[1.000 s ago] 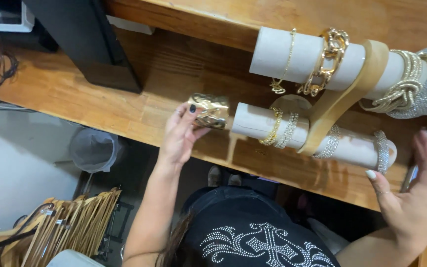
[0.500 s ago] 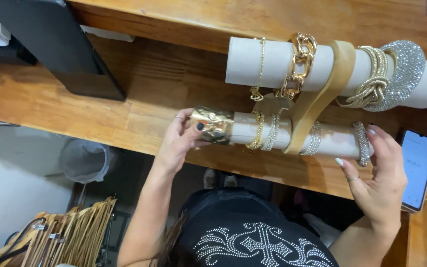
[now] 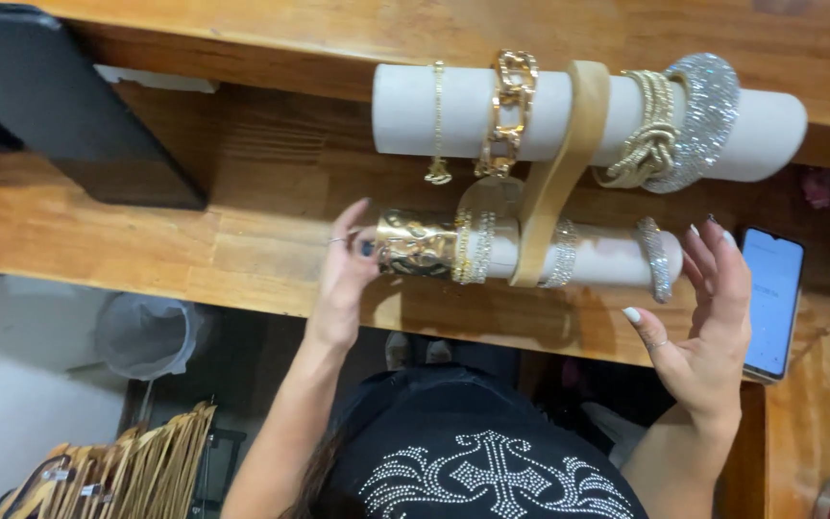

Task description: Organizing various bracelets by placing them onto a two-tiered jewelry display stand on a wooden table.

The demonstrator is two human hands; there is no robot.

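**Gold cuff goes onto the lower display roll**

Gold is what catches my eye at frame centre: a wide hammered gold cuff (image 3: 417, 242) sits on the left end of the lower white display roll (image 3: 607, 259), and my left hand (image 3: 346, 281) is on it, fingers curled against its left edge. I can't tell whether the fingers clamp it or merely press on it. Just right of the cuff on the same roll sit two thin sparkly bangles (image 3: 474, 248), then a beaded band (image 3: 561, 254), and near the right end a rhinestone bracelet (image 3: 654, 258).

My right hand (image 3: 706, 322) hovers at the lower right of the frame, just off the roll's right end, fingers spread and holding nothing. To its right a phone (image 3: 773, 301) with a lit screen lies on the wooden counter (image 3: 146, 240).

The upper white display roll (image 3: 770, 130) lies across the upper right of the frame, carrying a fine gold chain (image 3: 437, 120), a chunky gold link bracelet (image 3: 508, 111), a knotted gold rope bracelet (image 3: 648, 130) and a broad glittering silver bangle (image 3: 708, 115). A tan bracket (image 3: 564, 163) joins the two rolls. A dark monitor (image 3: 60, 106) fills the upper left; gold hangers (image 3: 136, 471) show at lower left.
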